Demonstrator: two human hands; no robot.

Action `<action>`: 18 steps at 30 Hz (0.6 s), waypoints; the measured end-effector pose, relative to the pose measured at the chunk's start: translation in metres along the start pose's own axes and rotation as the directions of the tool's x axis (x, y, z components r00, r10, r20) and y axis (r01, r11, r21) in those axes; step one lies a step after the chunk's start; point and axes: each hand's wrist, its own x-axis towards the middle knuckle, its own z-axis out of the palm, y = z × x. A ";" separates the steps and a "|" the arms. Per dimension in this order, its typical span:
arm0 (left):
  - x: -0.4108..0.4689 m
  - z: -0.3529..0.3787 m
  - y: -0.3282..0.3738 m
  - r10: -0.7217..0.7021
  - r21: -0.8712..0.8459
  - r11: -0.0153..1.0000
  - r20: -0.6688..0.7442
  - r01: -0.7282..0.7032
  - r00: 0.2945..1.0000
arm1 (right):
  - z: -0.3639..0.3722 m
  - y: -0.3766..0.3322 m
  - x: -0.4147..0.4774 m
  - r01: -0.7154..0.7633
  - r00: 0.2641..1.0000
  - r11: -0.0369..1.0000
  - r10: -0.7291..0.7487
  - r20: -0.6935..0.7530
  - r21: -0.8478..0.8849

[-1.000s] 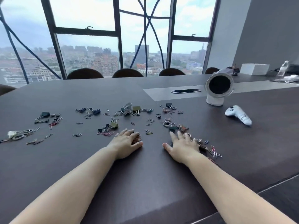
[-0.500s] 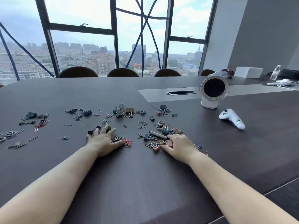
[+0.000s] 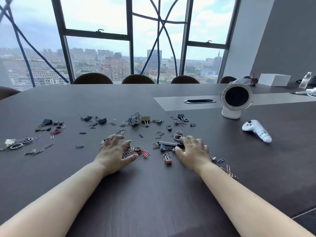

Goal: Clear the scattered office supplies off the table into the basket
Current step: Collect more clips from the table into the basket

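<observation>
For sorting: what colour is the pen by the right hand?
Pen: white, black cap; head view.

Single head-worn wide-angle view, looking forward and down across the table (image 3: 153, 194), near edge close, windows (image 3: 95, 53) beyond its far edge
</observation>
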 end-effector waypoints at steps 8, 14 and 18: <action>0.030 0.000 -0.010 -0.146 -0.049 0.986 0.201 0.158 0.969 | 0.014 -0.003 0.022 -0.083 0.979 0.992 0.099 0.178 -0.096; 0.065 0.008 -0.021 -0.090 -0.064 0.993 0.126 0.099 0.988 | 0.025 -0.017 0.082 0.041 0.987 0.996 -0.029 0.157 -0.076; 0.077 0.011 -0.016 0.056 -0.112 0.992 0.005 -0.055 0.998 | 0.031 -0.027 0.099 0.150 0.988 0.986 -0.146 0.054 -0.076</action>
